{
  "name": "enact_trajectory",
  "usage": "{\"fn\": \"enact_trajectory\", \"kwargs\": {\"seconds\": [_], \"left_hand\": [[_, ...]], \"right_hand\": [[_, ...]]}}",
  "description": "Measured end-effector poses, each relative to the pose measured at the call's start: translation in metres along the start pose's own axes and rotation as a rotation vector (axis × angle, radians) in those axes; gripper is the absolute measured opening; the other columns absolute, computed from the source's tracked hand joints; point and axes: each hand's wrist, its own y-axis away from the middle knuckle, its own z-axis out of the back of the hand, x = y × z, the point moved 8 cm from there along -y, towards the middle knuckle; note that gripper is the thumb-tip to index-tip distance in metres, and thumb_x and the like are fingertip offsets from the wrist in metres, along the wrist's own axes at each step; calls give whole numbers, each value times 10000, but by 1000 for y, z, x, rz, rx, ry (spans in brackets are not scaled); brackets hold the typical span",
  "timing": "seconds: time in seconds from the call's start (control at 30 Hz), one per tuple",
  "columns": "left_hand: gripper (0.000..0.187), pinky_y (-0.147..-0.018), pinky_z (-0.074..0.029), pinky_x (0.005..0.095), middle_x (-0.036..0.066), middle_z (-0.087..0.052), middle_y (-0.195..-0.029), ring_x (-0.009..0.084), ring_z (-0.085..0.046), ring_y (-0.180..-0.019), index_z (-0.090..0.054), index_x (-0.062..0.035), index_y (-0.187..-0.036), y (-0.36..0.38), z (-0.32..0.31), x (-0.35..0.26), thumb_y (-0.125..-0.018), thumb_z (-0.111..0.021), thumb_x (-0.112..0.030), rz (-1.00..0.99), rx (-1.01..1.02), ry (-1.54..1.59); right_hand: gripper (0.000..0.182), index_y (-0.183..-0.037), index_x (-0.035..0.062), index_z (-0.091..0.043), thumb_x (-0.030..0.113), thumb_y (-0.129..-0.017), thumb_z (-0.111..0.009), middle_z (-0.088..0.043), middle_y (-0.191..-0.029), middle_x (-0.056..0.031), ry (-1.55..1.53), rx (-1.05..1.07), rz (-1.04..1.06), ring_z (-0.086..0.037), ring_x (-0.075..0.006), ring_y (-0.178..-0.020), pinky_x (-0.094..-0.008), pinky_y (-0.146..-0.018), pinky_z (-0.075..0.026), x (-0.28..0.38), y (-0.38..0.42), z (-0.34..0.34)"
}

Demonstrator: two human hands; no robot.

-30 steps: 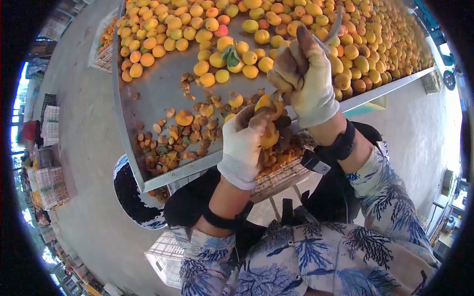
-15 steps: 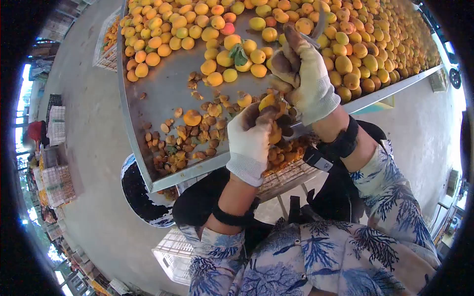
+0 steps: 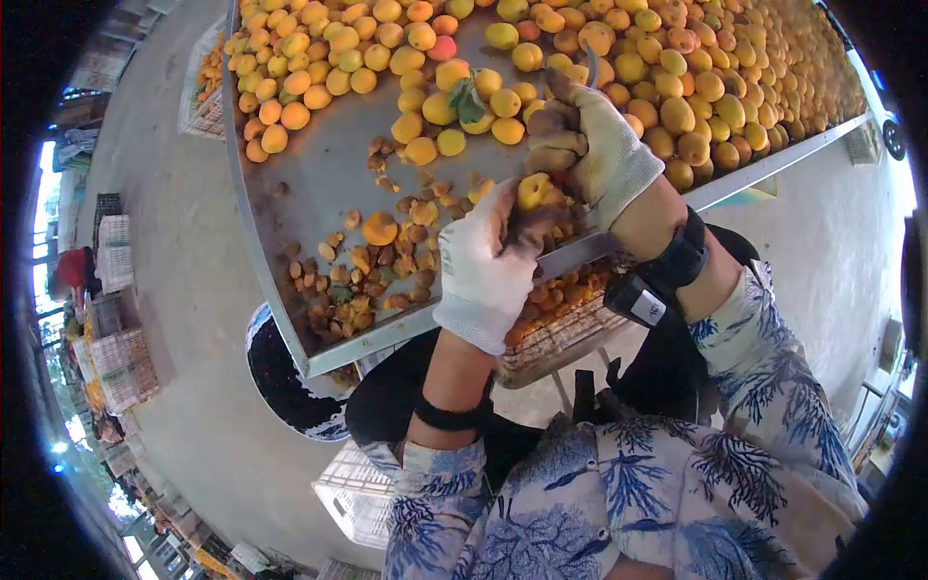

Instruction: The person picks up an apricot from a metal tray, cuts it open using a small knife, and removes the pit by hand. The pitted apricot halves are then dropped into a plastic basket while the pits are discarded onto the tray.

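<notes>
My left hand [image 3: 491,263], in a white glove with dark-stained fingers, is closed round a yellow apricot [image 3: 535,191] above the table's front edge. Close beside it, my right hand [image 3: 601,145], also gloved, is wrapped round a knife [image 3: 592,68]; its thin curved blade points up past the fist and the handle is hidden. The right fingers are right at the held apricot. On the metal table [image 3: 324,174], brown pits and torn apricot bits [image 3: 367,275] lie left of my hands. Whole apricots [image 3: 338,43] are heaped behind them.
Beneath the table's front rim stands a crate [image 3: 551,350] with orange apricot pieces in it. A bucket with dark stains [image 3: 290,377] is under the left corner, near a white plastic crate [image 3: 358,493]. More crates [image 3: 121,367] line the floor at far left.
My right hand has come down and closer to the left hand, and the knife blade now points more upright. The apricot in my left hand shows more clearly.
</notes>
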Motion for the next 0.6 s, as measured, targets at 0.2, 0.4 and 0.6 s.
{"fn": "enact_trajectory", "kwargs": {"seconds": [0.2,0.4,0.6], "left_hand": [[364,-834,-484,254,81,-677,-991,121,-611,-899,-585,86,-1184,-1,6,12,-829,-627,17,237,-56,184],[312,-814,-493,264,86,-673,-986,139,-634,-894,-618,97,-1107,4,13,27,-819,-629,-22,392,-104,303],[253,-669,-495,236,65,-675,-900,101,-616,-773,-652,84,-1019,5,17,21,-853,-666,-106,-55,-104,141]], "right_hand": [[139,-974,118,-532,255,-977,-511,-555,-723,-68,-118,-143,43,-358,-111,-412,-264,-405,-352,-2,16,-17],[288,-795,121,-471,352,-966,-492,-534,-642,-49,-230,38,28,-433,-155,-466,-292,-418,-344,-10,9,-33],[380,-705,136,-428,386,-987,-484,-470,-613,-16,-157,74,351,-235,-98,-417,-251,-406,-208,12,24,-42]]}}
